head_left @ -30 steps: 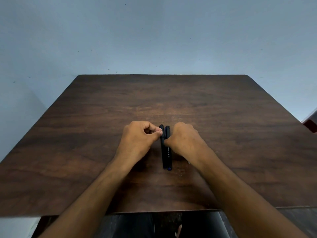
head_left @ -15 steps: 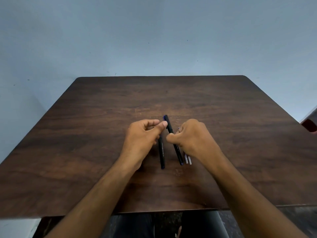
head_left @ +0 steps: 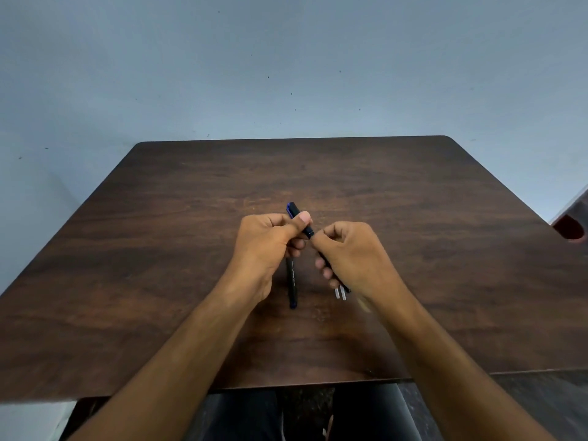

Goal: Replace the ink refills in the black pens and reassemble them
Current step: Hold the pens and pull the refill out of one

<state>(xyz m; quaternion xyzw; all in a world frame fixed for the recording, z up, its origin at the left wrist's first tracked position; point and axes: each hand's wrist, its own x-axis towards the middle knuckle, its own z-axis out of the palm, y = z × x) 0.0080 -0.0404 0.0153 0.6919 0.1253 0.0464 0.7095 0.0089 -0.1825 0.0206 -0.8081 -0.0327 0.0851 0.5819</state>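
A: What lies nearest on the bench (head_left: 159, 281)?
B: One black pen (head_left: 292, 281) flat at centre frame, and just right of it two pale refills (head_left: 340, 293) poking out from under the right hand (head_left: 353, 259).
A: And the hands?
B: Both grip the other pen (head_left: 300, 218), raised and tilted. Right fingers are clamped on its lower barrel; the left hand (head_left: 267, 246) pinches the upper end, thumb on top.
A: Farther back?
B: Bare wood, then a blue wall (head_left: 286, 74).
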